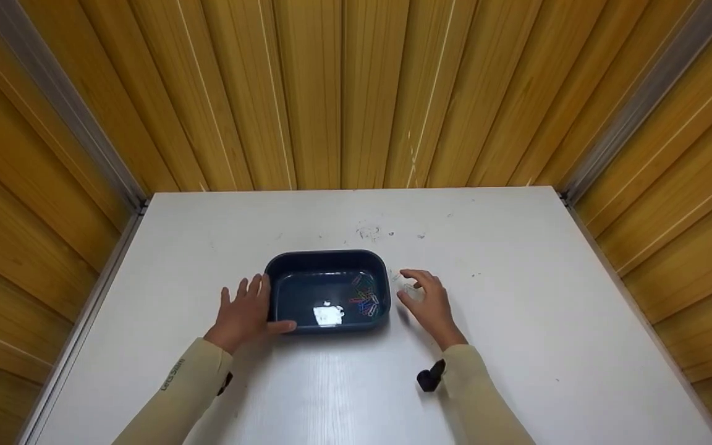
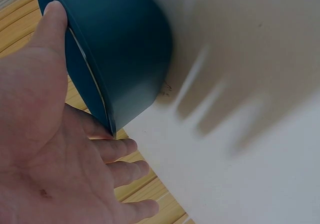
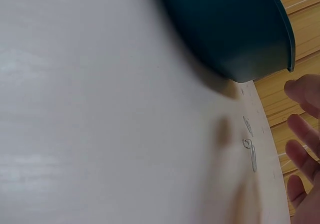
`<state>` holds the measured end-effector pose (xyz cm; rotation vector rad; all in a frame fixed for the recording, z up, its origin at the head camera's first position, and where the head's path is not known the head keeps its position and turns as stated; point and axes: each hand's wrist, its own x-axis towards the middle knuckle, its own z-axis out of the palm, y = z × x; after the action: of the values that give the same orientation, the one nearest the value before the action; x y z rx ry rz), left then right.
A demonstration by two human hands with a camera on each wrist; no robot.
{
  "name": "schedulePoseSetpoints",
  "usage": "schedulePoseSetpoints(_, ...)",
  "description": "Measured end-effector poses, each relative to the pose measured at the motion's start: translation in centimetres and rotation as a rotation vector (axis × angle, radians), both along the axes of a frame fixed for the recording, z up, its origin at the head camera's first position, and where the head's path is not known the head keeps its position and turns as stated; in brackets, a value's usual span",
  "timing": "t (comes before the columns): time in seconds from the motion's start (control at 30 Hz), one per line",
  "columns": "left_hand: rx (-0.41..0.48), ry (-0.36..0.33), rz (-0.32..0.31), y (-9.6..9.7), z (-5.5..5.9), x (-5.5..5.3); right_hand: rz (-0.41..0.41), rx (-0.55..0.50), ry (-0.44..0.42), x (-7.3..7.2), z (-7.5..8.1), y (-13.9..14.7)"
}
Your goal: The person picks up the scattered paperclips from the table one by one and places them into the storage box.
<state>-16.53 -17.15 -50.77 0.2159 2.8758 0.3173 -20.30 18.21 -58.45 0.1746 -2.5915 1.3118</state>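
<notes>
A dark blue rectangular plastic basin stands on the white table, with several coloured paper clips lying inside at its right end. My left hand rests against the basin's left side, fingers spread and fairly straight, the thumb touching the front rim. Just right of the basin, my right hand hovers with thumb and fingers apart and slightly bent, nothing between them. Loose metallic paper clips lie on the table by the basin's right side, near that hand's fingertips.
The white table carries small dark marks behind the basin. Yellow wood-patterned panels wall off the back and both sides. A black device is strapped at the right wrist.
</notes>
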Motion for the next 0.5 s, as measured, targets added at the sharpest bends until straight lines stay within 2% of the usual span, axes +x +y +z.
schedulePoseSetpoints(0.5,0.015,0.016,0.0,0.11,-0.11,0.27,-0.015,0.045,-0.029,-0.58,-0.49,0.36)
